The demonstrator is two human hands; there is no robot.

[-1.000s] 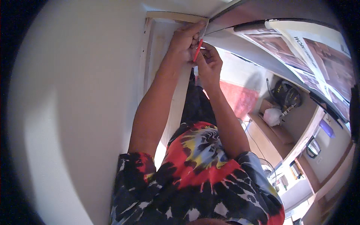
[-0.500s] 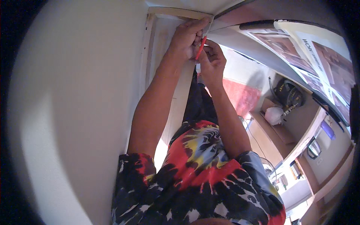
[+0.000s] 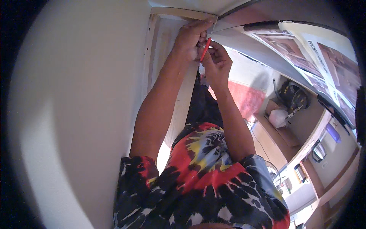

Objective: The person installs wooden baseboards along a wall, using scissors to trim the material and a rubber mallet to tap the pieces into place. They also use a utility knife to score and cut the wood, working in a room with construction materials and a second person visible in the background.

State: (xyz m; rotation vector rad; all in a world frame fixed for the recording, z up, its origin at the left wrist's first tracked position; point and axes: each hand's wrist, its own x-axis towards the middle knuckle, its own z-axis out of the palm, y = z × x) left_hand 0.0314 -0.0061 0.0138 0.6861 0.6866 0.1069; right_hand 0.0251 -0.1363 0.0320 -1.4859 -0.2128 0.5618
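Presently: red tool (image 3: 206, 49), one, slanting between the two hands, near the frame (image 3: 178, 13) corner; right hand (image 3: 219, 63), one, pinching its handle; left hand (image 3: 189, 39), one, fingers curled, grip cannot be told; white bag (image 3: 278, 117), one; kettle (image 3: 319, 150), one

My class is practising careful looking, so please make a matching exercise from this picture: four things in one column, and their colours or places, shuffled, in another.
Things
1. Tool handle
2. Shirt
3. Bundle
4. Fan

Colours or places
A. White, beside a black machine
B. Partly hidden behind the right sleeve
C. Many-coloured, with dark patches
D. Plain red, between the left hand and the right hand

Pairs: 1-D, 2-C, 3-A, 4-B
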